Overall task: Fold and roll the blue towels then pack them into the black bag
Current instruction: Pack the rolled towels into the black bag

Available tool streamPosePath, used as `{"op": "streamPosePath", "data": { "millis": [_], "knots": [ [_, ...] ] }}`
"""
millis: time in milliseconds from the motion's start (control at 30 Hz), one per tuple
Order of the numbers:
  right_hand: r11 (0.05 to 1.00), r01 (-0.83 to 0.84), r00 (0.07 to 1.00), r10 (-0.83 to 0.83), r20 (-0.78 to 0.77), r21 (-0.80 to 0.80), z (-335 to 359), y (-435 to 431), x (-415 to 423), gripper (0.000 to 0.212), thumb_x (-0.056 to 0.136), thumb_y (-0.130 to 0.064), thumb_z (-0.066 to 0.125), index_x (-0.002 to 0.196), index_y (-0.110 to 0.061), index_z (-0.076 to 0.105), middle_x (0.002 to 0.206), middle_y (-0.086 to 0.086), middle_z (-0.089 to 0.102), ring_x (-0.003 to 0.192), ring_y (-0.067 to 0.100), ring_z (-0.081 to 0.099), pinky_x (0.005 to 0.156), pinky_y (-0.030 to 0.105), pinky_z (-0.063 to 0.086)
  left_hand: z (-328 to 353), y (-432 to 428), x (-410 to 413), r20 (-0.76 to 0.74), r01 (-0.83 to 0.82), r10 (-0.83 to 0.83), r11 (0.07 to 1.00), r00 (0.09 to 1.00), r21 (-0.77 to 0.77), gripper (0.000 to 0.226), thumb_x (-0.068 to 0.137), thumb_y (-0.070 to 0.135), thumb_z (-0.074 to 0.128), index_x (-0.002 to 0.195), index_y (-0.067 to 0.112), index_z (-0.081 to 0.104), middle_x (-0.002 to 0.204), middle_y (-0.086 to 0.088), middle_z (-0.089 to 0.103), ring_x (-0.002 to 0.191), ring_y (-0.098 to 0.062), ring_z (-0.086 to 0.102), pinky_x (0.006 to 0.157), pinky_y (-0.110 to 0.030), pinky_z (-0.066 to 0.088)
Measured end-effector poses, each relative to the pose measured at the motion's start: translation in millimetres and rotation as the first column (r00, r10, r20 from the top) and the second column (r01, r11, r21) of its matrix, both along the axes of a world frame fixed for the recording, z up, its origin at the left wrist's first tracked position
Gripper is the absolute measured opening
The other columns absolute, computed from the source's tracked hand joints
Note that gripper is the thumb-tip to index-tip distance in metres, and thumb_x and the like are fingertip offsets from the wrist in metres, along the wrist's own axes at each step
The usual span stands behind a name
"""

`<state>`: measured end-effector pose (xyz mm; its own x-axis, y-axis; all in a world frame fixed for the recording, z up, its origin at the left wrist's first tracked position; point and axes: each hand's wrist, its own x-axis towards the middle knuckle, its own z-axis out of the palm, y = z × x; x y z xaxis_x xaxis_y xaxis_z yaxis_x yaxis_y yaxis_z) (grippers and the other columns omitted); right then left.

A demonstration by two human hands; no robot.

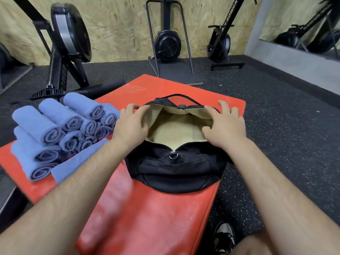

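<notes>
On the red padded counter (147, 218) the soft black fabric bag (174, 170) lies unzipped, its tan lining bare and nothing packed inside. The left hand (131, 124) and right hand (223, 124) each grip its rim, fingers curled over the edge, holding the mouth wide. Just left, the rolled blue terry towels (55, 129) sit stacked, so rolling looks largely done and all the packing remains.

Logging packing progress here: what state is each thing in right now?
black bag, unzipped, mouth held wide, no towel visible inside.
rolled blue towels, stacked beside the bag, unpacked.
left hand, grips the mouth's left rim.
right hand, grips the right rim.
</notes>
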<state>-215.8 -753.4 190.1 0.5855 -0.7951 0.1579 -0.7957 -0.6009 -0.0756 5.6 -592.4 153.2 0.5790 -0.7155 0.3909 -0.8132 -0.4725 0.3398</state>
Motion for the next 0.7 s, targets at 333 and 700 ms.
{"op": "streamPosePath", "data": {
  "millis": [333, 700],
  "knots": [
    [0.898, -0.416, 0.857, 0.44, 0.269, -0.144, -14, 96, 75, 0.042, 0.091, -0.037, 0.053, 0.132, -0.029, 0.059, 0.122, -0.002, 0.06, 0.113, 0.029, 0.049, 0.091, 0.045, 0.047, -5, 49, -13, 0.078, 0.075, -0.064, 0.985, 0.995, -0.152, 0.035, 0.089, 0.034, 0.062, 0.123, 0.027, 0.064, 0.132, -0.003, 0.051, 0.113, -0.03, 0.048, 0.093, -0.046, 0.047],
    [0.758, -0.652, 0.751, 0.649, 0.124, -0.012, -60, 178, 155, 0.048, 0.093, -0.031, 0.051, 0.139, -0.022, 0.055, 0.121, 0.004, 0.062, 0.107, 0.032, 0.054, 0.086, 0.044, 0.049, -39, 149, 43, -0.031, -0.076, 0.082, 0.984, 0.996, 0.161, 0.039, 0.091, 0.033, 0.058, 0.128, 0.023, 0.059, 0.118, -0.007, 0.057, 0.109, -0.032, 0.055, 0.087, -0.042, 0.044]
  ]
}}
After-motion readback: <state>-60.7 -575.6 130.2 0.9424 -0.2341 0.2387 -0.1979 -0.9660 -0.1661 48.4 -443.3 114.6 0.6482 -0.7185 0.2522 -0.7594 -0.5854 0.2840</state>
